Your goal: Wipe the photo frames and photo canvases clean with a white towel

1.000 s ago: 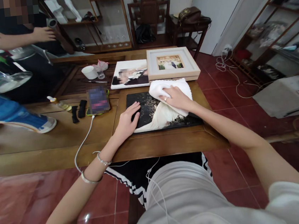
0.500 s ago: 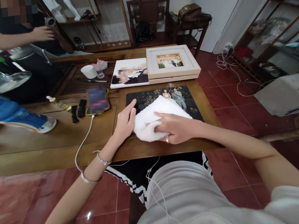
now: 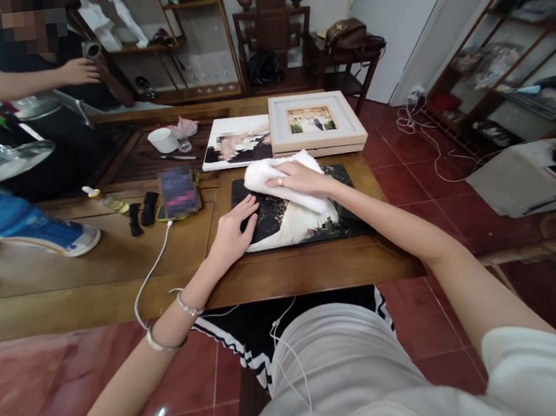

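A dark wedding photo panel (image 3: pixel 269 214) lies flat near the front edge of the wooden table. My right hand (image 3: pixel 299 178) grips a folded white towel (image 3: pixel 260 173) and presses it on the panel's far part, covering the couple's upper bodies. The near part, with the white gown's train, shows. My left hand (image 3: pixel 237 225) rests at the panel's left edge, its fingers stretched out and touching the surface.
Behind the panel lie a white photo board (image 3: pixel 236 143) and a framed photo (image 3: pixel 353 124). To the left are a charging phone (image 3: pixel 178 192), a dropper bottle (image 3: pixel 108 200), a large blue bottle (image 3: pixel 21 222) and a white cup (image 3: pixel 162 141). Another person (image 3: pixel 40 74) stands across the table.
My right hand has moved the towel away from me, from the panel's near part to its far edge. The gown's train is now uncovered. My left hand's fingers have spread slightly.
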`<state>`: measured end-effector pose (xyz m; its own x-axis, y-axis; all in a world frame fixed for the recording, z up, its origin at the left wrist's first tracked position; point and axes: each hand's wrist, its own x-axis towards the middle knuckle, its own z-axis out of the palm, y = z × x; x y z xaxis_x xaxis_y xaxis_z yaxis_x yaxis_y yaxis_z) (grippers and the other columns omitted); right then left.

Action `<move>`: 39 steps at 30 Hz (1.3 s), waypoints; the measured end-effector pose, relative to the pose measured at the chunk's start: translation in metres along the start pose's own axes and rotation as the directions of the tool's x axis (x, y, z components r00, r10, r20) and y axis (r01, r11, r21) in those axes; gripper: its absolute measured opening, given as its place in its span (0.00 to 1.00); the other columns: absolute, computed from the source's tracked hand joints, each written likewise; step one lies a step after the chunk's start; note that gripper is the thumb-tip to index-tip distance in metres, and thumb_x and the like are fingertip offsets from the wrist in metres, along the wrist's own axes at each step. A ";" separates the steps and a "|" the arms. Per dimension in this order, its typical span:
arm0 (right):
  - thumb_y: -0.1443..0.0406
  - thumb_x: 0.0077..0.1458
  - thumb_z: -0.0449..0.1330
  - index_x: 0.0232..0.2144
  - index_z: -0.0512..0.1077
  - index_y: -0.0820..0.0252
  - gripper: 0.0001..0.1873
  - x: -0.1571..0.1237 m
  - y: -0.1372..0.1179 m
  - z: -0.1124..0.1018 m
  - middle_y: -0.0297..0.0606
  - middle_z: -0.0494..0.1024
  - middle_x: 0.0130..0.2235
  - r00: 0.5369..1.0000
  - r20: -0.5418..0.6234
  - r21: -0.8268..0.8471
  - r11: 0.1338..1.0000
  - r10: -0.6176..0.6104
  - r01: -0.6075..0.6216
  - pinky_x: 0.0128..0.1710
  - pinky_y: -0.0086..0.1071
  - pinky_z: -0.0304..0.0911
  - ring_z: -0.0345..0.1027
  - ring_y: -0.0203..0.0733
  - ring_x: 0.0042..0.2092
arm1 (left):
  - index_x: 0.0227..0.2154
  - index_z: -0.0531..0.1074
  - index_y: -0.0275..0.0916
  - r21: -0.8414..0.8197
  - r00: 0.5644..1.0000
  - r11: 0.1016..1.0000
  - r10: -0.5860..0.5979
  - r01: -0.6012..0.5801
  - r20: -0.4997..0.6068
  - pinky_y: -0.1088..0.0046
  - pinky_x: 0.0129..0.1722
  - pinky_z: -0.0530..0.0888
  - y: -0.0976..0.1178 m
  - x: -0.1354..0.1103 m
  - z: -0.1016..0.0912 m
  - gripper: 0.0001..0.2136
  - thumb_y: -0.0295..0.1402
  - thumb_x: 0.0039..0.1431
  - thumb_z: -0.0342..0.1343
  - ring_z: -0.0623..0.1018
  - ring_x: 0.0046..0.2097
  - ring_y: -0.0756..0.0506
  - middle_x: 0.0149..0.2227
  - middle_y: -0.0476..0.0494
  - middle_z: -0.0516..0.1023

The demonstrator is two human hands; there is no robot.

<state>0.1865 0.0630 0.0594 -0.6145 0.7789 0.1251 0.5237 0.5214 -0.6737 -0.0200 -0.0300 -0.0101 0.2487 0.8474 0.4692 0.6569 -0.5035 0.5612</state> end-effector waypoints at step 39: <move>0.51 0.57 0.57 0.19 0.66 0.51 0.19 -0.189 -0.005 -0.031 0.35 0.76 0.27 0.967 -0.005 -0.080 0.964 0.253 -0.253 0.39 0.43 0.66 0.72 0.50 0.33 | 0.45 0.78 0.36 -0.010 0.999 1.000 -0.007 0.007 -0.040 0.53 0.61 0.69 0.001 0.002 -0.001 0.17 0.43 0.62 0.56 0.74 0.58 0.38 0.52 0.37 0.77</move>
<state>0.3187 -0.0757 0.0618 -0.4589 0.8873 -0.0459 0.7074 0.3336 -0.6231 -0.0196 -0.0287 -0.0075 0.2155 0.8436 0.4918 0.6516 -0.4994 0.5710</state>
